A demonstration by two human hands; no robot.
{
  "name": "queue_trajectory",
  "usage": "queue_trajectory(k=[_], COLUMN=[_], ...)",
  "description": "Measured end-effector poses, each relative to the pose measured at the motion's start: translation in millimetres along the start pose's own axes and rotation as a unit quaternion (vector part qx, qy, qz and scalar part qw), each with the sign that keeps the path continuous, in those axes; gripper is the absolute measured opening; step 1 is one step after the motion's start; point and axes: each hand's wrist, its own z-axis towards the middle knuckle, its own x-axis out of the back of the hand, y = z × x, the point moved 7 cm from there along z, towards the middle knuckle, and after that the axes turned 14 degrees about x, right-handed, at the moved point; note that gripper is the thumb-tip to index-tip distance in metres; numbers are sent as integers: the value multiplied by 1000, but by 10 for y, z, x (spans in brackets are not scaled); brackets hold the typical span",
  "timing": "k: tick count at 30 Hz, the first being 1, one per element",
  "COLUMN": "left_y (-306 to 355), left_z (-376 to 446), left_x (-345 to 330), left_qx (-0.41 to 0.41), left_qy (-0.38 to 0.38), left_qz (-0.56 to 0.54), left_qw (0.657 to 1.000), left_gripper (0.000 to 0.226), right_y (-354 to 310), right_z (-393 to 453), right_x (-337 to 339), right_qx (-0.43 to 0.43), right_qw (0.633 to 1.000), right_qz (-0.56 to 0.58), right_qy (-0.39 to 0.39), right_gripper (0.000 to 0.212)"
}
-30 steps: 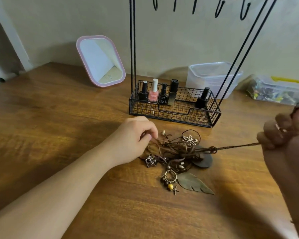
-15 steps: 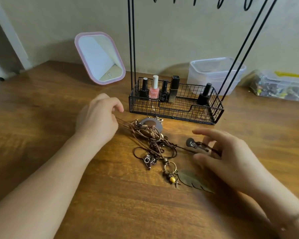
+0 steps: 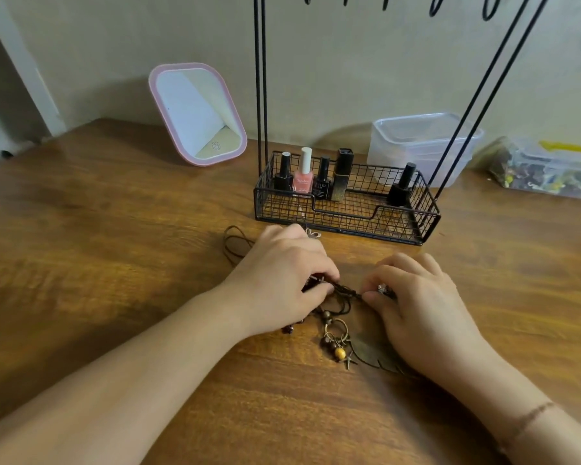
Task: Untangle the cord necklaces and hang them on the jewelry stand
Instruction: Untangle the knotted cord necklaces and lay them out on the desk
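- Cord necklaces are lying in a tangle on the wooden table, between and partly under both hands; a loop of brown cord is trailing out beyond the left hand's knuckles.
- Left hand is lying palm-down over the tangle, thumb and fingertips pinching a short taut length of cord on its inner side.
- Right hand is pinching the other end of that same length, close beside a small metal charm; the fingers are curling inward.
- Bead-and-ring pendant and leaf pendant are resting just nearer the person than the fingertips, the leaf partly under the right wrist.
- Jewelry stand, a wire basket with upright rods, is standing just beyond both hands; its hooks are showing bare at the top edge.
- Step in hand, as judged: the untangling, with no necklace freed yet.
- Next move is likely calling for easing the pinched knot apart gently, since hard pulling could tighten it.
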Motion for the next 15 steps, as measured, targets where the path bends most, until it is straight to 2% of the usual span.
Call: queue_trajectory(k=[6,9,11,15], left_y=[-13,-29,-42,3], left_z=[-19,-10,-13,-36], left_x=[-18,32,79,128], left_qx=[-7,-2,0,-21], left_qy=[-7,12,31,48], left_qz=[9,-47,-93,-113], left_qw=[1000,999,995,992], left_gripper=[14,8,6,6], right_y=[9,-43,-81,-78], right_z=[-7,-1,-2,-7], right_x=[2,62,111,119], right_qx=[-7,1,6,1], right_qw=[997,993,987,977], right_qz=[71,110,152,198], right_qy=[8,37,59,74], right_gripper=[7,19,15,5])
